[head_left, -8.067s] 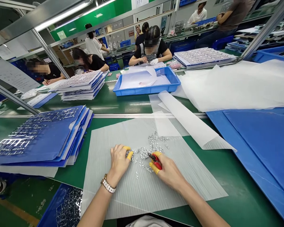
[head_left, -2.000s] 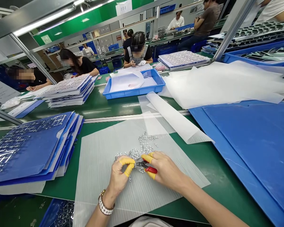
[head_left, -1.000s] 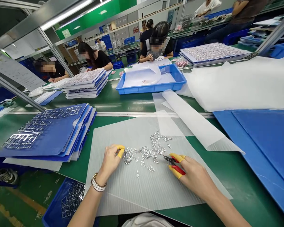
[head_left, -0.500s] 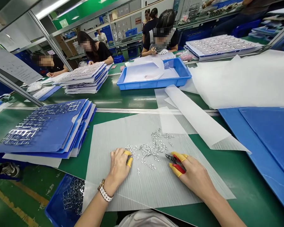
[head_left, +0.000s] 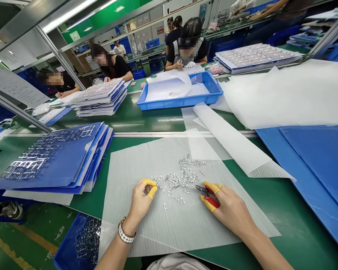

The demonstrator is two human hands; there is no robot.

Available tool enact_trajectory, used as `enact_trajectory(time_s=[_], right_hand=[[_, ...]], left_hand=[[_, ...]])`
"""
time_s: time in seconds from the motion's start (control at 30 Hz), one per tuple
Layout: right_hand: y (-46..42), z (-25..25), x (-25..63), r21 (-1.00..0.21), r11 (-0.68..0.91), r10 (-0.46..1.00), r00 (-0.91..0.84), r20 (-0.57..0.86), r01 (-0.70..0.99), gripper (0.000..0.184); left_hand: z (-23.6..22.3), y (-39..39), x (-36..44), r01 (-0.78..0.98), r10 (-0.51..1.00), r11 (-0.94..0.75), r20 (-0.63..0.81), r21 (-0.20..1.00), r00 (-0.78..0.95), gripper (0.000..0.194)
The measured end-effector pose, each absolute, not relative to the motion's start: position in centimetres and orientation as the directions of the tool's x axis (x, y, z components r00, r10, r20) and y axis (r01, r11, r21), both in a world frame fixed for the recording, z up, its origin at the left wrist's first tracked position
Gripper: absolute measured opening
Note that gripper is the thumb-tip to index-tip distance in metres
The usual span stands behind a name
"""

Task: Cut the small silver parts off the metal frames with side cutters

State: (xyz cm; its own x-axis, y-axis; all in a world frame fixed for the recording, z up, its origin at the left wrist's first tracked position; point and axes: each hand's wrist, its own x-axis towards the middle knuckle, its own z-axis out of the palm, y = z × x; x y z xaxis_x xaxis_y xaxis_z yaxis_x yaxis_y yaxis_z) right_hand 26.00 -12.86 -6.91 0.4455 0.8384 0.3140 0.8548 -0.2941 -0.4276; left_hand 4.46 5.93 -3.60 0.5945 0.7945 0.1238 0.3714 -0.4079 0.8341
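My left hand (head_left: pixel 142 198), with yellow finger cots on thumb and forefinger, is closed in a pinch at the left end of a scatter of small silvery parts (head_left: pixel 174 180). Whatever lies between its fingertips is mostly hidden. To the right of the scatter, my right hand (head_left: pixel 228 208) grips red-handled nippers (head_left: pixel 207 194). Their dark jaws point left toward the parts without touching them. Under both hands lies a translucent white sheet (head_left: pixel 157 234) on the green table.
At left is a stack of blue sheets (head_left: pixel 70 165) bearing shiny frames. A blue bin (head_left: pixel 63 243) of frames stands below the table edge. A rolled white sheet (head_left: pixel 228 142) and blue boards (head_left: pixel 312 168) lie at right. Beyond are a blue tray (head_left: pixel 180 101) and several co-workers.
My left hand moved from the left edge of the parts onto the pile, then lifted slightly into a pinch. The nippers moved right, away from the left hand, and have stayed there since.
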Motion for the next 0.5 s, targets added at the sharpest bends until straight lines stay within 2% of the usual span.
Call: enact_trajectory(time_s=[0.17, 0.27, 0.37, 0.5], right_hand=[[-13.0, -6.9, 26.1, -0.461, -0.291, 0.833, 0.459, 0.309, 0.838, 0.036], [-12.8, -6.3, 25.8, -0.579, -0.269, 0.798, 0.514, 0.313, 0.77, 0.033], [-11.9, -4.9, 24.4, -0.775, -0.233, 0.77, 0.598, 0.221, 0.587, 0.03], [-9.2, -2.9, 21.1, -0.971, -0.118, 0.778, 0.627, 0.039, 0.206, 0.029]], left_hand=[[-4.0, 5.9, 4.8, 0.34, 0.837, -0.359, 0.138, 0.869, 0.53, 0.012], [-4.0, 5.4, 5.0, 0.345, 0.845, -0.406, 0.204, 0.846, 0.494, 0.013], [-3.9, 4.6, 5.5, 0.352, 0.778, -0.581, 0.373, 0.734, 0.506, 0.01], [-3.6, 3.6, 6.5, 0.267, 0.603, -0.779, 0.561, 0.568, 0.567, 0.009]])
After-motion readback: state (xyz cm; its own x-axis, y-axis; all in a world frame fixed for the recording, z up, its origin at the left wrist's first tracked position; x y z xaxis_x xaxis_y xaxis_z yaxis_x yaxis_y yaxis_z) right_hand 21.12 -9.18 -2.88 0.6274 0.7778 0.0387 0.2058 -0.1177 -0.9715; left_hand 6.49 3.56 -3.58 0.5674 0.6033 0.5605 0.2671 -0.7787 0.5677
